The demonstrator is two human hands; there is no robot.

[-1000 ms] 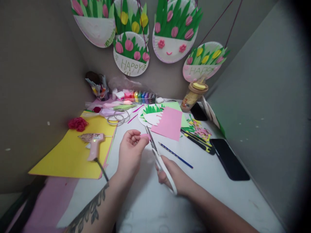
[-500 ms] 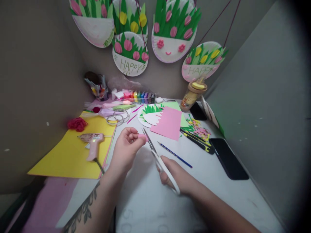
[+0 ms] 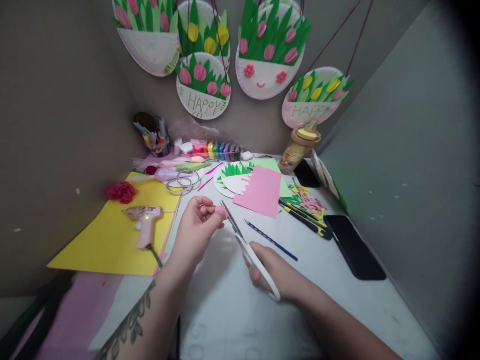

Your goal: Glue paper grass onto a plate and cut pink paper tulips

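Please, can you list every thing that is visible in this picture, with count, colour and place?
Small pink paper piece: one, pink, in left fingers.
White-handled scissors: one, in right hand, blades at the piece.
Pink glue gun: one, on yellow paper sheet.
Pink paper sheet: one, table centre.
Blue pencil: one, beside scissors.
Black phone: one, right.
Paper-plate flower decorations: five, on wall.
Left hand: one, pinching.
Right hand: one, gripping.

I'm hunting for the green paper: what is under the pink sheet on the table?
Under the pink sheet a light green sheet sticks out behind and at its right edge. How far the green runs beneath is covered.
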